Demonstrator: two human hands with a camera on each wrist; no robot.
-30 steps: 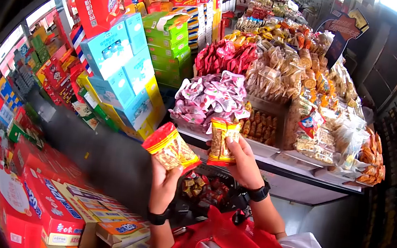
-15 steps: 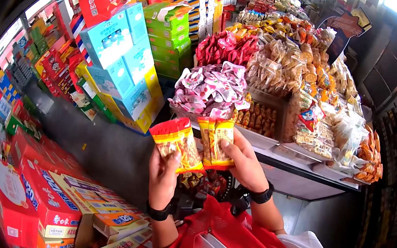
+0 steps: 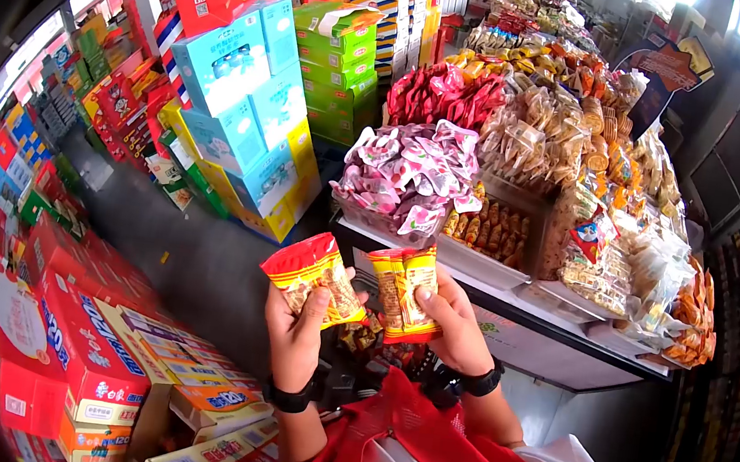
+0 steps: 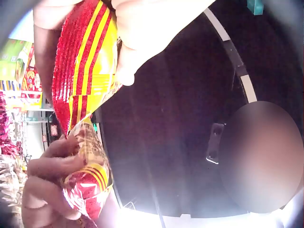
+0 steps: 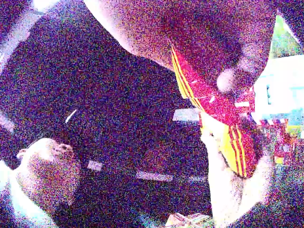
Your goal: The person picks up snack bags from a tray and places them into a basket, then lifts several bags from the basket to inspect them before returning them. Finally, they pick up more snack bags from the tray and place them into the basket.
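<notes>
My left hand (image 3: pixel 293 344) pinches a red and yellow snack packet (image 3: pixel 316 282) with the thumb over its lower front. A second packet (image 3: pixel 403 292) of the same colours, with a see-through middle, is gripped by my right hand (image 3: pixel 461 333), thumb across its front. Both are held up side by side before my chest, a narrow gap between them. The left wrist view shows the striped end of the left packet (image 4: pixel 90 61) close up, with the right hand's fingers (image 4: pixel 52 194) around the other packet (image 4: pixel 88 187) below. Heavy grain blurs the right wrist view.
Ahead stands a counter heaped with bagged snacks, including pink and white packets (image 3: pixel 414 172) and a bin of small wrapped pieces (image 3: pixel 490 232). Blue cartons (image 3: pixel 243 95) are stacked at the left. Red boxes (image 3: pixel 109 365) fill the lower left, beside a dark floor (image 3: pixel 193 246).
The two packets came together and overlapped in the head view, then parted slightly. The right packet has moved down and a little left. Both hands keep their hold.
</notes>
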